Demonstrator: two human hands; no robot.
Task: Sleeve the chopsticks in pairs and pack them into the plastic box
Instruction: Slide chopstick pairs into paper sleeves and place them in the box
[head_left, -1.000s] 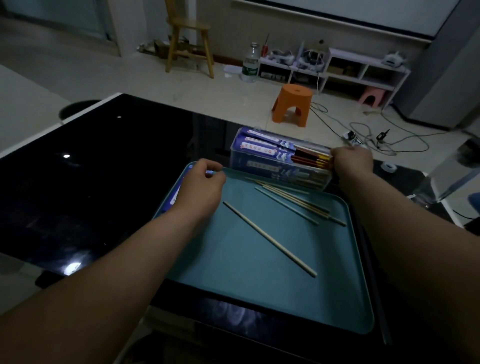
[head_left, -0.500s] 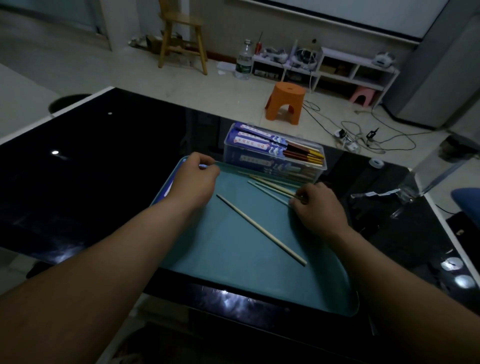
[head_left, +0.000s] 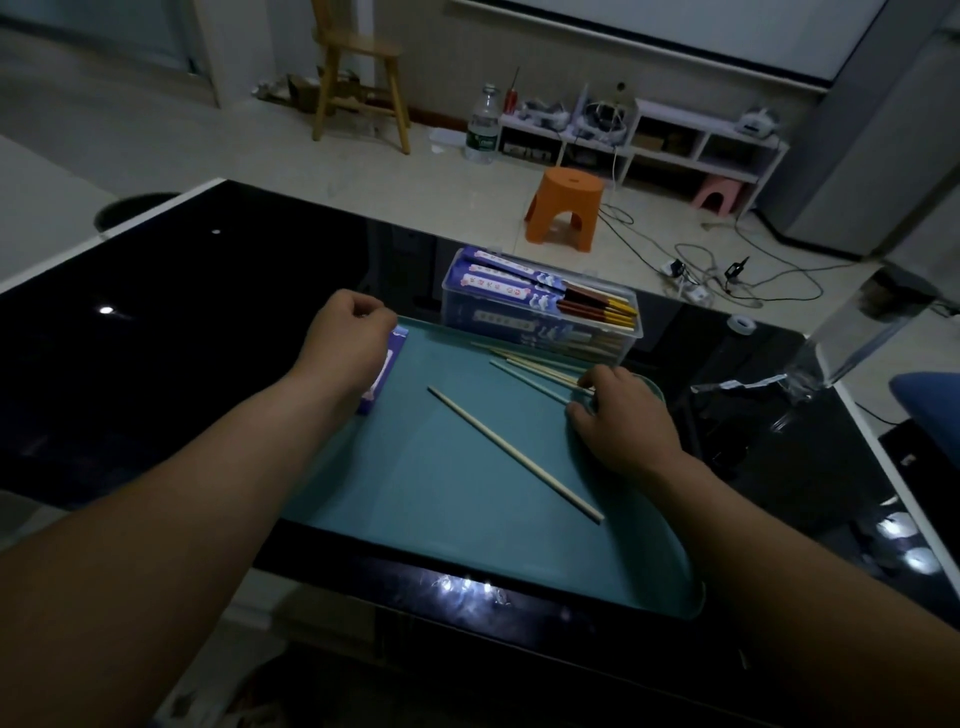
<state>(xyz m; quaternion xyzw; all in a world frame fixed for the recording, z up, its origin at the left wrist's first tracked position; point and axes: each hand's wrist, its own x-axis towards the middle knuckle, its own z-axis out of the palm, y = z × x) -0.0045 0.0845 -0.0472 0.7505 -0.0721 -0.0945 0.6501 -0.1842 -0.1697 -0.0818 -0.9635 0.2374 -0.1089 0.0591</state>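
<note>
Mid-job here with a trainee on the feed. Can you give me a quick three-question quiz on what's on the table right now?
1. True or false: sleeved pairs already lie in the plastic box.
2. What do the fingers of the right hand curl over? A) the plastic box B) the loose chopsticks C) nothing
3. Fill in: the single chopstick lies apart from the others on the teal ____.

Key: 1 true. 2 B. 3 tray.
</note>
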